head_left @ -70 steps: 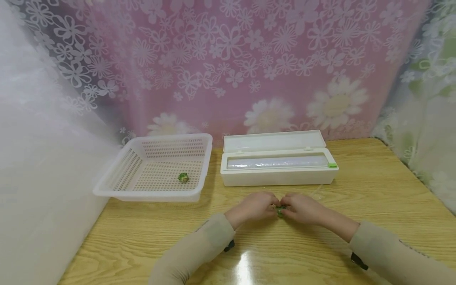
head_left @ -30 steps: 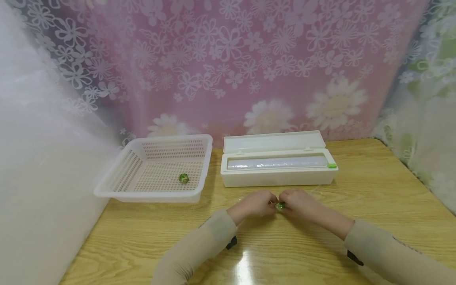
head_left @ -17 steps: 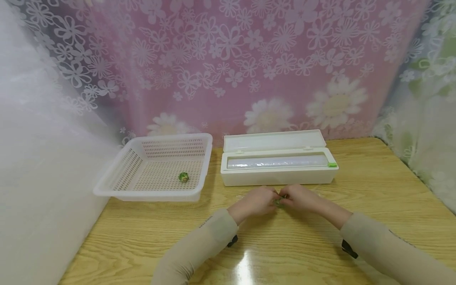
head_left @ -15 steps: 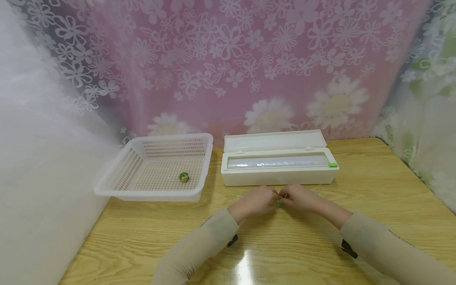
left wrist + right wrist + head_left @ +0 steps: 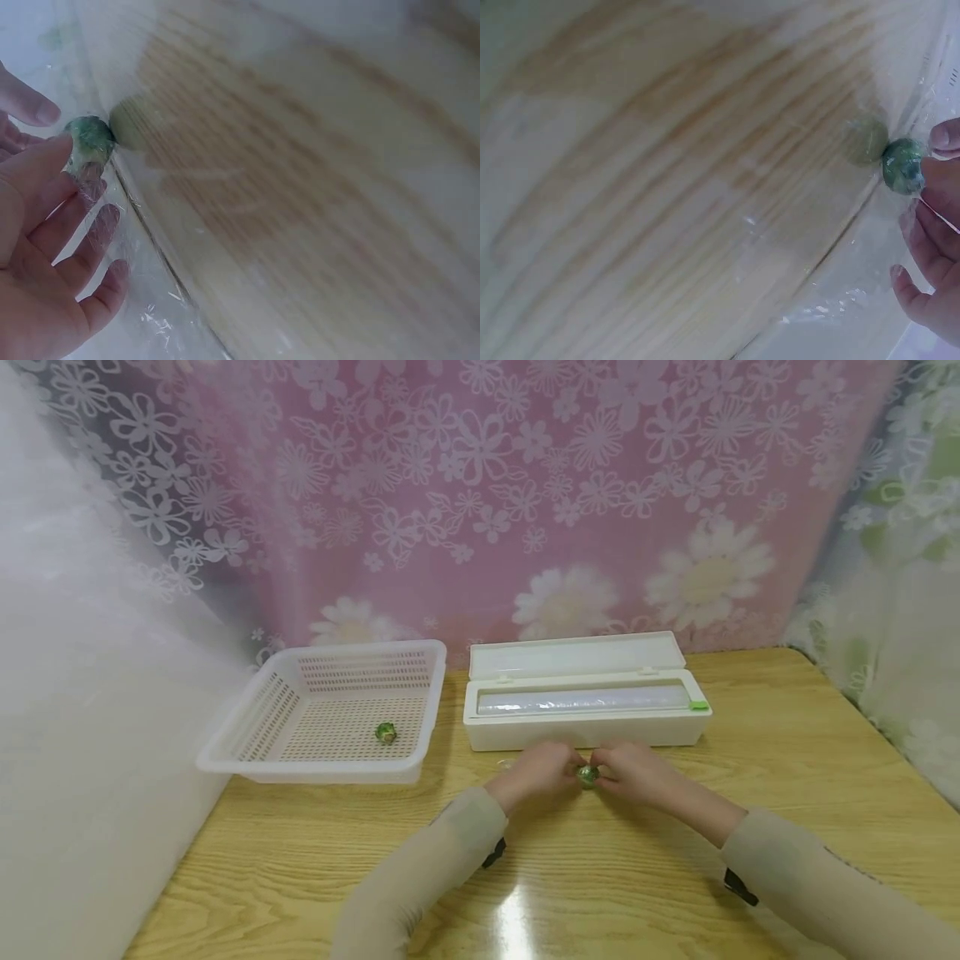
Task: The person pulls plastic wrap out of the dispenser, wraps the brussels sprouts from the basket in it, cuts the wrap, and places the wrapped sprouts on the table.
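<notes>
Hands close together: left hand [image 5: 542,773] and right hand [image 5: 637,773] each pinching, from its own side, the same green sprout [image 5: 587,776]. Share of grip on clear film [image 5: 847,292] rather than on sprout: not possible to tell. Location: between the fingertips, just in front of the white box [image 5: 510,737]; resting on or raised above the worktop [image 5: 615,885], cannot tell.

Handling, by judgement: light, compact, firm, with outer leaves liable to bruise; film thin, limp, clinging, slick where taut. Hold by opposite sides with fingertips; take film by loose edges, without sharp pulls.

Surface: yellowish wood grain, glossy enough to return a bright glare near the front. At left, perforated basket [image 5: 315,768] with second sprout [image 5: 386,733] inside. On box, lid [image 5: 577,656] raised, film roll [image 5: 585,701] within. Behind, pink floral curtain [image 5: 450,518]; far left, pale sheet [image 5: 90,710].
</notes>
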Available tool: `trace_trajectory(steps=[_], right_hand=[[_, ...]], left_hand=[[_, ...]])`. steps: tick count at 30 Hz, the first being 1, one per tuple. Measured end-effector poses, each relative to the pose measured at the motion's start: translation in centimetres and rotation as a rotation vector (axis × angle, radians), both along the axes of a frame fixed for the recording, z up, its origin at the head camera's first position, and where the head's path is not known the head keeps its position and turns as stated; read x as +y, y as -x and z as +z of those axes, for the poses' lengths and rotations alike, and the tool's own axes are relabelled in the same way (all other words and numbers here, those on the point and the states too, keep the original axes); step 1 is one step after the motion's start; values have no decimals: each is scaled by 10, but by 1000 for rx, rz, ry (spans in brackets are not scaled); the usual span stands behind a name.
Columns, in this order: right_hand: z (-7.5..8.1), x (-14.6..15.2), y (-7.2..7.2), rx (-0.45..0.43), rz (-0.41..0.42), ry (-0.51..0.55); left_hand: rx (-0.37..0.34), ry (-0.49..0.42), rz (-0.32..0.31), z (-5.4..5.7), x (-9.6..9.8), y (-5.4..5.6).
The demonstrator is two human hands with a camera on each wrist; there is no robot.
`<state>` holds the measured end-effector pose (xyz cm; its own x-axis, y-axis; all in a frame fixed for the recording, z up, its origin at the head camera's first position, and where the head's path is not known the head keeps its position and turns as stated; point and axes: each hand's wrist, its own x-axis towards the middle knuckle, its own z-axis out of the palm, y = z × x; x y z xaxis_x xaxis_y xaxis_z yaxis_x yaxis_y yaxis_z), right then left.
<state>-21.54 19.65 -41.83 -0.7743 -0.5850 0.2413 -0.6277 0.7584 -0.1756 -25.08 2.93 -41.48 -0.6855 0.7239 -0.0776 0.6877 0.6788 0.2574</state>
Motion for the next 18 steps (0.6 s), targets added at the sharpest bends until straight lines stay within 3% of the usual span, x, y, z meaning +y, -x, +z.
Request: trace_trajectory(steps=[7, 12, 18], right_hand=[[-4, -2, 1, 38, 7, -74], [-2, -5, 6, 18, 17, -76], [-2, -4, 17, -32, 18, -78]], left_hand=[[4, 2, 5, -4, 1, 7], [-1, -11, 1, -7, -2, 10], [35, -80, -10, -2, -4, 11]])
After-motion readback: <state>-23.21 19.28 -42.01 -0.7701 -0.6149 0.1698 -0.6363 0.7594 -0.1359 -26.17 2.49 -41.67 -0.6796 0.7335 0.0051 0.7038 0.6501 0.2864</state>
